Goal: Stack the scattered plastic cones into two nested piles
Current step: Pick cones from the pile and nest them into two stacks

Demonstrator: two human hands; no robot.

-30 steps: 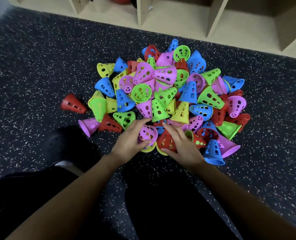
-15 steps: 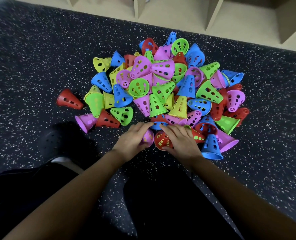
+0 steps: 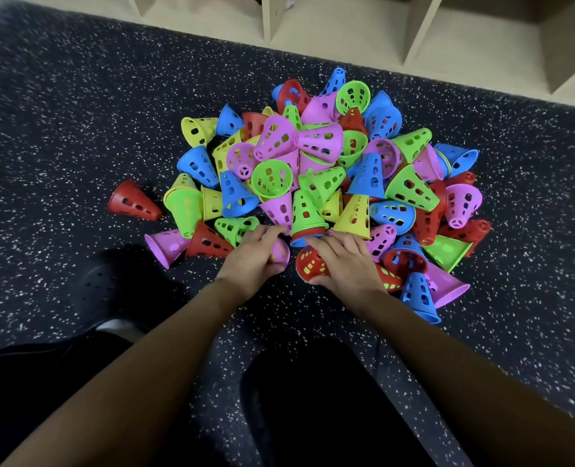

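We see the heap of perforated plastic cones [image 3: 313, 170] lying jumbled on the dark speckled floor [image 3: 60, 129], in pink, green, blue, yellow and red. At its near edge our left hand [image 3: 252, 257] curls around a pink cone [image 3: 279, 252] with yellow showing through its holes. Just beside it, our right hand [image 3: 343, 264] grips a red cone [image 3: 309, 264], likewise yellow inside. One red cone [image 3: 132, 200] lies apart at the left. Pale wooden shelving [image 3: 346, 25] stands beyond the heap.
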